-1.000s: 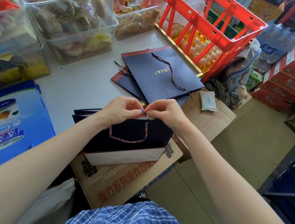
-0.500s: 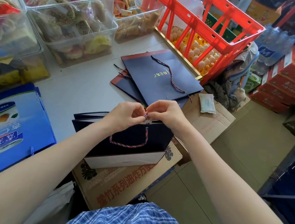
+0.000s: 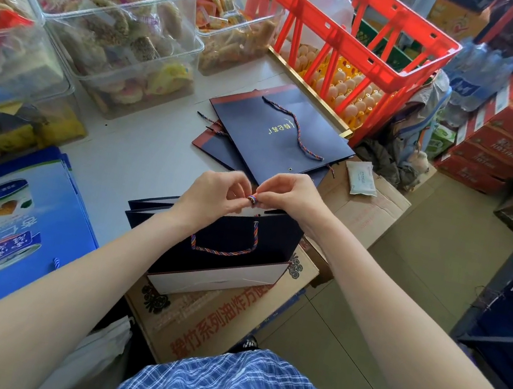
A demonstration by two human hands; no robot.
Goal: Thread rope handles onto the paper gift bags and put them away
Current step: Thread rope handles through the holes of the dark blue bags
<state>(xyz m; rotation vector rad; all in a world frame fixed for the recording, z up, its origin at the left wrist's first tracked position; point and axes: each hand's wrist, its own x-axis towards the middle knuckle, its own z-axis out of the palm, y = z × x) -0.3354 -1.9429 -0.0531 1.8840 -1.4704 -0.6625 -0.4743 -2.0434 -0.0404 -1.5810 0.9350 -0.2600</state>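
Pinching the rope end (image 3: 252,199) between our left hand (image 3: 213,199) and right hand (image 3: 285,195), we hold it just above the bag (image 3: 274,241) mouth. Its loop hangs toward us down the bag's front; probably we're knotting it, though our fingers hide that.

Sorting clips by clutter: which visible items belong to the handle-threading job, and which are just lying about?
Job: both hands (left hand, right hand) pinching the multicoloured twisted rope; dark navy paper bag; finished navy bags.
Lying about: red plastic crate; clear snack bins; blue printed carton.
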